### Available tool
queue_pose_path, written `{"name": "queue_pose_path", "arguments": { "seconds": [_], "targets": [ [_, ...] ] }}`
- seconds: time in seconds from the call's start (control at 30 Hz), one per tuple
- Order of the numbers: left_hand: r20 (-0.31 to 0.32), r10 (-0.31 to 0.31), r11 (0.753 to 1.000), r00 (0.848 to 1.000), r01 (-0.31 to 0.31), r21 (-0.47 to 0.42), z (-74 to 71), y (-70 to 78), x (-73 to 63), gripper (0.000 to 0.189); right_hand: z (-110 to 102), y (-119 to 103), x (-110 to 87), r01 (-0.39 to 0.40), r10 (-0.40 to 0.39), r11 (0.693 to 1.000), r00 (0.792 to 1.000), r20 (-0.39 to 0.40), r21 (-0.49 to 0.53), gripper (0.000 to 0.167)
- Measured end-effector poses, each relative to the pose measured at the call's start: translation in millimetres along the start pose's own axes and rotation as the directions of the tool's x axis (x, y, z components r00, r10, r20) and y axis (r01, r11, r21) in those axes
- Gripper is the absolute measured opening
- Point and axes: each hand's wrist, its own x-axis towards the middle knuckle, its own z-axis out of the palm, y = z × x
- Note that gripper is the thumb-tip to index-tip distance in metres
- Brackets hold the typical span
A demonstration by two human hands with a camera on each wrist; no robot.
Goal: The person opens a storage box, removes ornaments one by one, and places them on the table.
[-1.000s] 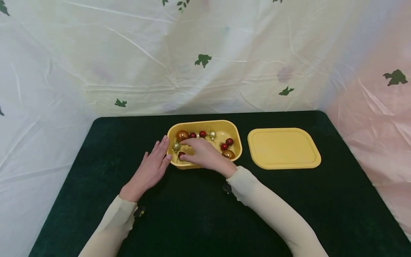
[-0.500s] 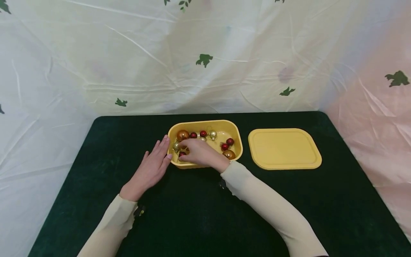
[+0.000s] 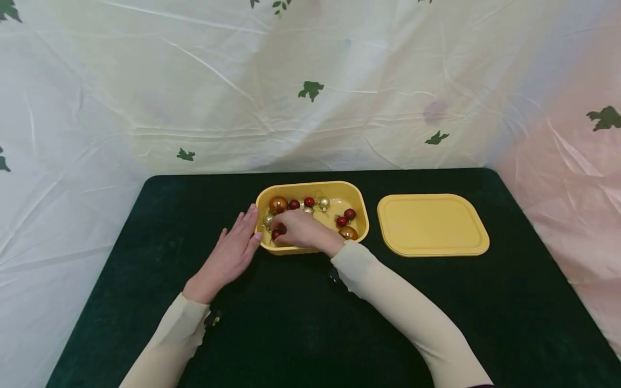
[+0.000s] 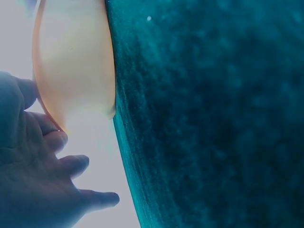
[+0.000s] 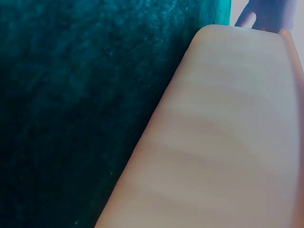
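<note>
A yellow plastic box (image 3: 315,250) stands on the table with several small Christmas baubles in it. My left hand (image 3: 225,258) rests against the box's left end, fingers straight; the left wrist view shows its fingertips (image 4: 56,140) touching the box wall (image 4: 76,61). Reaching over the front rim, my right hand (image 3: 308,229) has thumb and fingers curled round a dark red bauble (image 3: 276,235) at the left end. Close by lie a glittery gold bauble (image 3: 268,220) and a large copper bauble (image 3: 278,205). The right wrist view shows mostly box wall (image 5: 223,142), which hides the right fingers.
The matching yellow lid (image 3: 433,225) lies flat to the right of the box. Dark green cloth (image 3: 301,323) covers the table. Behind it hangs a pale curtain (image 3: 233,108) with leaf prints. More red baubles (image 3: 342,221) and an amber one (image 3: 347,233) sit in the box's right end.
My right thumb and fingers have drawn together round the dark red bauble. The right forearm has shifted slightly left. My left hand has kept its place against the box.
</note>
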Motion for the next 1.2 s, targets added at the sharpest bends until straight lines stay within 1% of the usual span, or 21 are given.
{"name": "queue_pose_path", "arguments": {
  "seconds": [0.1, 0.27, 0.37, 0.47, 0.6, 0.7, 1.0, 1.2],
  "targets": [
    [0.004, -0.005, 1.000, 1.000, 0.005, -0.001, -0.1, 0.7, -0.4, 0.065, 0, 1, -1.7, 0.000, 0.000, 1.000, 1.000, -0.013, 0.026, 0.031],
    [0.007, -0.009, 1.000, 1.000, 0.009, -0.003, 0.8, 0.7, -0.1, 0.066, -1, 4, -10.9, 0.025, -0.020, 0.997, 0.997, -0.071, 0.074, 0.032],
    [0.009, -0.009, 1.000, 1.000, 0.009, -0.003, 1.3, 0.4, 0.4, 0.066, -2, 7, -18.8, 0.036, -0.024, 0.994, 0.993, -0.115, 0.101, 0.033],
    [0.013, -0.010, 1.000, 1.000, 0.010, -0.001, 0.9, 0.0, 0.4, 0.066, -4, 9, -27.3, 0.029, -0.008, 0.991, 0.988, -0.157, 0.134, 0.034],
    [0.011, -0.009, 1.000, 1.000, 0.009, 0.007, 0.5, -0.5, -0.1, 0.067, -10, 8, -40.4, 0.027, 0.013, 0.981, 0.979, -0.202, 0.190, 0.031],
    [0.011, -0.007, 1.000, 1.000, 0.007, 0.007, 0.5, -0.9, -0.2, 0.067, -13, 8, -50.8, 0.039, 0.011, 0.976, 0.973, -0.229, 0.214, 0.031],
    [0.011, -0.016, 1.000, 1.000, 0.016, 0.017, 0.4, 0.3, -0.5, 0.068, -20, 11, -79.7, 0.092, -0.022, 0.970, 0.955, -0.296, 0.226, 0.031],
    [0.008, -0.015, 1.000, 1.000, 0.015, 0.008, 0.6, 1.6, -1.2, 0.068, -23, 15, -100.9, 0.098, -0.016, 0.965, 0.948, -0.318, 0.245, 0.032]
  ]
}}
